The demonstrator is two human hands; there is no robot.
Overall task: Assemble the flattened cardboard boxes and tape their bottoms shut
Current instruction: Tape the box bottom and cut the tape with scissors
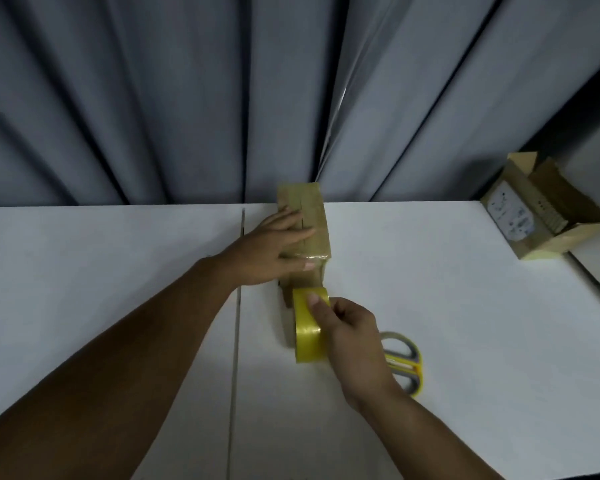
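Observation:
A small brown cardboard box (310,216) stands on the white table (430,306) near its far edge, closed flaps facing up with clear tape along the seam. My left hand (272,249) lies flat on the top of the box, fingers straight, pressing the flaps and tape down. My right hand (350,341) grips a yellow tape roll (307,327) just in front of the box, thumb on the roll's upper rim. A strip of tape runs from the roll up the near side of the box.
Yellow-handled scissors (404,362) lie on the table just right of my right hand. An open cardboard box (541,209) holding a white-labelled item sits at the table's far right corner. A seam (238,323) runs down the table. Grey curtains hang behind.

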